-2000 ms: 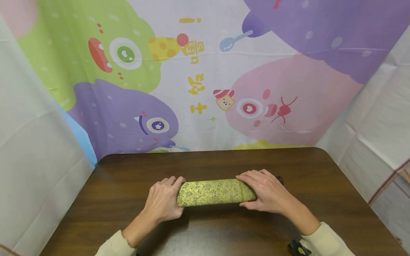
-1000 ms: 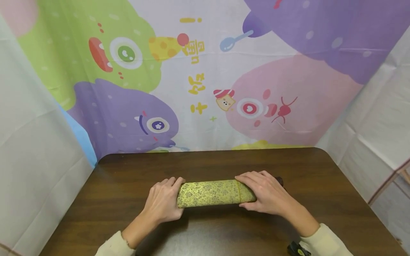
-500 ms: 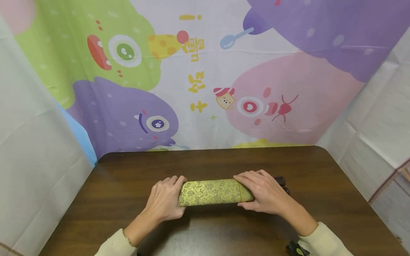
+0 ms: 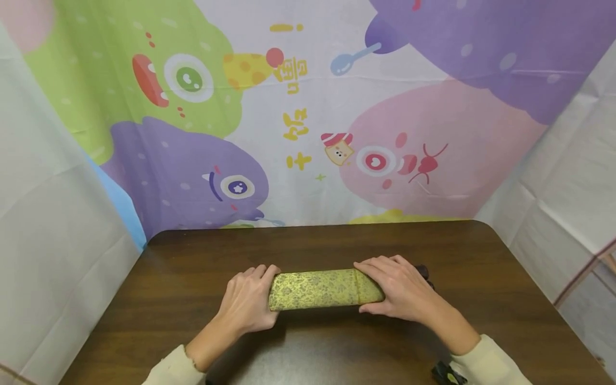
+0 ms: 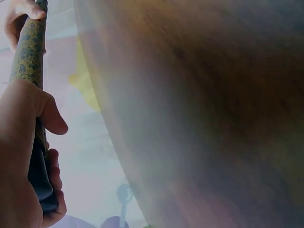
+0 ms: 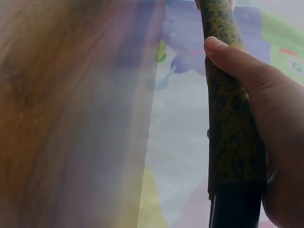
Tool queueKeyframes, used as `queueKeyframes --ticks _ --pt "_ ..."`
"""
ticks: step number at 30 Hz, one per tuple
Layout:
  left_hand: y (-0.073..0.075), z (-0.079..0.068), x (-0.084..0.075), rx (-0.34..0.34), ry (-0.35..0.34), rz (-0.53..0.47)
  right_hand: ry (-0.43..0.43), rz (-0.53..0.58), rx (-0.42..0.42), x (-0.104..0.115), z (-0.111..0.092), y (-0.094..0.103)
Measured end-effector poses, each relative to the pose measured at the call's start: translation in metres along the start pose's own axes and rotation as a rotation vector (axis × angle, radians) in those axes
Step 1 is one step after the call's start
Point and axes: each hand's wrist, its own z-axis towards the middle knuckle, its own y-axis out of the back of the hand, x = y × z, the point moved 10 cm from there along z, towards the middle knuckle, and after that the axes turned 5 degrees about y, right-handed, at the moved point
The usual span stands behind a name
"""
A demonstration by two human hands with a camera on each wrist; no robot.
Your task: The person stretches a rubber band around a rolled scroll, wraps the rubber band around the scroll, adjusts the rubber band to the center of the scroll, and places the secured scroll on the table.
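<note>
A yellow, floral-patterned brocade roll (image 4: 315, 290) is held level above the dark wooden table (image 4: 308, 342). My left hand (image 4: 247, 299) grips its left end; in the left wrist view the fingers curl round a dark, smooth end piece (image 5: 40, 180). At the other end my right hand (image 4: 397, 286) holds the roll, thumb along the near side in the head view. Dark, rounded ends (image 4: 422, 271) stick out past the right hand. The right wrist view shows the patterned cover (image 6: 235, 128) with a dark end (image 6: 237, 209) below it. The underside of the roll is hidden.
A cloth backdrop (image 4: 308, 203) with cartoon figures hangs behind the table's far edge. Pale cloth sheets (image 4: 53, 203) hang at both sides. A small black device (image 4: 448, 372) sits at the right wrist.
Both hands keep their grip. The seam near the right hand has shifted slightly left, and more of the dark ends shows past that hand than two seconds ago.
</note>
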Motion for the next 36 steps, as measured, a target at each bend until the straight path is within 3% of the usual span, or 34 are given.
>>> queueKeyframes --ticks 8,29,36 --pt "-0.001 -0.002 -0.002 -0.010 -0.011 -0.001 -0.006 0.026 0.024 0.002 0.001 -0.004" --pt "-0.002 -0.001 -0.010 -0.027 -0.028 -0.009 0.056 0.045 -0.012 0.014 0.007 -0.004" --pt "-0.002 -0.002 -0.006 -0.021 -0.015 0.008 0.007 0.022 0.024 0.008 0.002 -0.005"
